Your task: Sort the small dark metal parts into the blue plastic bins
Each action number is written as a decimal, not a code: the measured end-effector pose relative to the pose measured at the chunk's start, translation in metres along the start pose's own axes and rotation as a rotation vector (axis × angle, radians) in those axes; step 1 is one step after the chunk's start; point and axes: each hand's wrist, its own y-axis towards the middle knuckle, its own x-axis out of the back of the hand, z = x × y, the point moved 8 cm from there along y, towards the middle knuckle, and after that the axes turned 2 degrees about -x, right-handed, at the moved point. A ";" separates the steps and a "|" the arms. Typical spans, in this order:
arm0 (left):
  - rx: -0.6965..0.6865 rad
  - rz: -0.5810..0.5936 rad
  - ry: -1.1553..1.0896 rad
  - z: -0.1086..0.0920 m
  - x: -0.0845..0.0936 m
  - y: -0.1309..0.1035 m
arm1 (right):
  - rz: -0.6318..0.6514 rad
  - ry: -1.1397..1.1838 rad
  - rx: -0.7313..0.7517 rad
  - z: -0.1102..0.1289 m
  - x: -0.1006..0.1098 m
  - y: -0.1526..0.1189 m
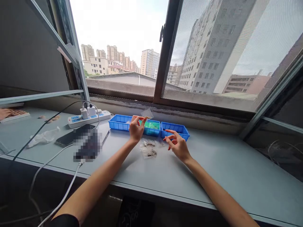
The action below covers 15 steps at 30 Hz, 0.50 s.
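Mid-frame, a small, clear bag (147, 113) is pinched in the left hand (136, 129); the right hand (178, 145) is loosely spread. The grey desk (213, 167) stands below a window (167, 53), upper frame.

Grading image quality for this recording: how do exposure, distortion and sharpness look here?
Head view throughout: sky nearly blown out, darkness below the desk; wide-angle stretching toward the edges; a pixelated patch overlapping the black phone; small pieces in clear plastic too tiny to identify.

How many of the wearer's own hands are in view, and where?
2. The left hand pinches a small clear bag; the right hand is near the rightmost blue bin. Neither is out of sight.
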 end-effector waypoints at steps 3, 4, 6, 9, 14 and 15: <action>0.139 -0.199 0.157 0.022 0.032 0.013 | 0.055 -0.047 0.024 0.001 -0.004 -0.002; 0.176 -0.232 0.202 0.028 0.039 0.016 | 0.069 -0.055 0.030 0.000 -0.006 -0.002; 0.264 -0.262 0.275 0.040 0.051 0.019 | 0.087 -0.069 0.038 0.000 -0.007 -0.003; 0.344 -0.231 0.322 0.050 0.057 0.021 | 0.096 -0.088 0.045 -0.001 -0.007 -0.003; 0.326 -0.167 0.372 0.049 0.054 0.021 | 0.110 -0.099 0.048 -0.003 -0.007 -0.003; 0.312 -0.157 0.384 0.049 0.053 0.021 | 0.116 -0.097 0.045 -0.003 -0.008 -0.003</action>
